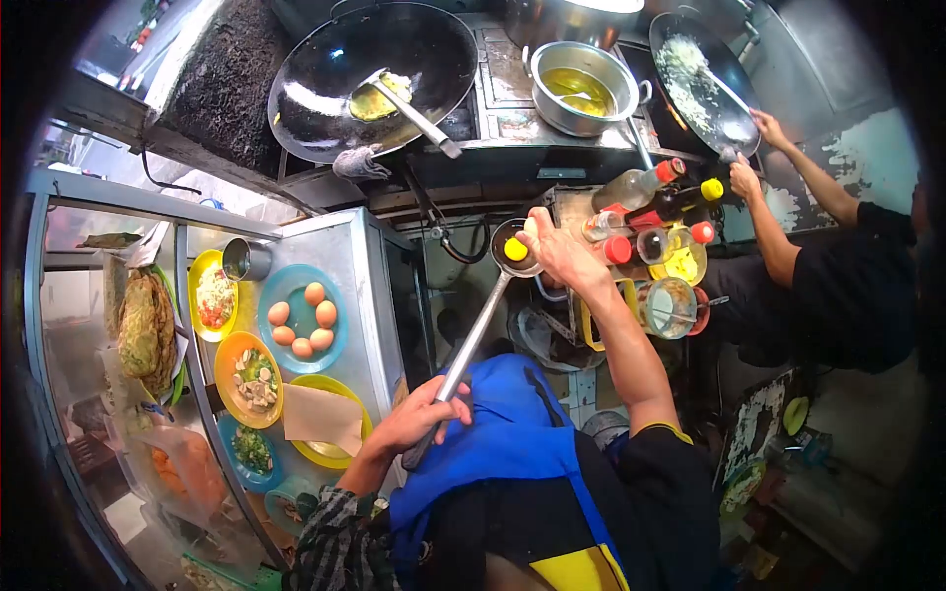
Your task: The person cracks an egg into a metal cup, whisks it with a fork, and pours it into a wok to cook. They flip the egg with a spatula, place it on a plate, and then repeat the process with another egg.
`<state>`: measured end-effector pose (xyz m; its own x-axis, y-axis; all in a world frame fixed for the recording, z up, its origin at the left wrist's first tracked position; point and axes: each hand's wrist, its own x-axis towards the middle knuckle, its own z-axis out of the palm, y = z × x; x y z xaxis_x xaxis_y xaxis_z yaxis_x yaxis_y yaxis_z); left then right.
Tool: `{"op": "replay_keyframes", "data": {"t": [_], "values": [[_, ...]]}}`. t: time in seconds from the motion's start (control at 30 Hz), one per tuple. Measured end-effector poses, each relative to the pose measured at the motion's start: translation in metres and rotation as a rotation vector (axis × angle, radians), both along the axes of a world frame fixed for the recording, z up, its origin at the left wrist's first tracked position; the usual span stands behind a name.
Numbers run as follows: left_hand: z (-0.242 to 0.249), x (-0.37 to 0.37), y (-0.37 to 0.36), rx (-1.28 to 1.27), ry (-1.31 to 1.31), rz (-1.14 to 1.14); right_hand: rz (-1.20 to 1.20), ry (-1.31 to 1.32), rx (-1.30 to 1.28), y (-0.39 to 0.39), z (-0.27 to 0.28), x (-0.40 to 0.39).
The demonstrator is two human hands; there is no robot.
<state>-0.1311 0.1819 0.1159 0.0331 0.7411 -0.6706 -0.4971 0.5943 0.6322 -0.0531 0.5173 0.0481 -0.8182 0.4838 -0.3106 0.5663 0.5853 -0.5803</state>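
My left hand (426,419) grips the long metal handle of a ladle (471,340) that slants up from my blue apron. The ladle's bowl (512,251) holds a yellow egg yolk. My right hand (560,251) is at the bowl's right rim, its fingers closed on a small pale piece that looks like eggshell. A blue plate of brown eggs (301,317) sits on the steel counter to my left. Ahead, a large black wok (374,74) holds a second ladle with egg in it.
Plates of chopped ingredients (248,379) and a small metal cup (241,261) line the counter (370,295). Sauce bottles (655,202) and jars stand on the right. A pot of oil (581,89) sits between the burners. Another person's hands (749,163) work a wok of rice (700,74).
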Motion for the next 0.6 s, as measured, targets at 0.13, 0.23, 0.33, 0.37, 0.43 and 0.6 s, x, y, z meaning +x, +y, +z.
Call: {"op": "replay_keyframes", "data": {"t": [0.13,0.23,0.33,0.37,0.43,0.6], "values": [[0.020,0.004,-0.002,-0.033,-0.008,-0.047,0.030,0.033,0.074,-0.006,-0.017,0.015],[0.028,0.010,-0.003,-0.063,-0.004,-0.057,0.018,-0.002,0.088,-0.014,0.007,0.029],[0.038,0.016,-0.002,-0.073,-0.022,-0.056,-0.044,0.367,0.279,-0.020,0.017,0.055],[0.042,0.016,-0.001,-0.092,-0.033,-0.045,-0.133,0.528,0.066,-0.022,0.026,0.068],[0.051,0.022,0.001,-0.119,-0.044,-0.002,-0.301,0.472,-0.206,-0.031,0.066,0.104],[0.054,0.025,0.003,-0.113,-0.048,0.013,-0.442,0.518,-0.428,-0.055,0.071,0.212]]}}
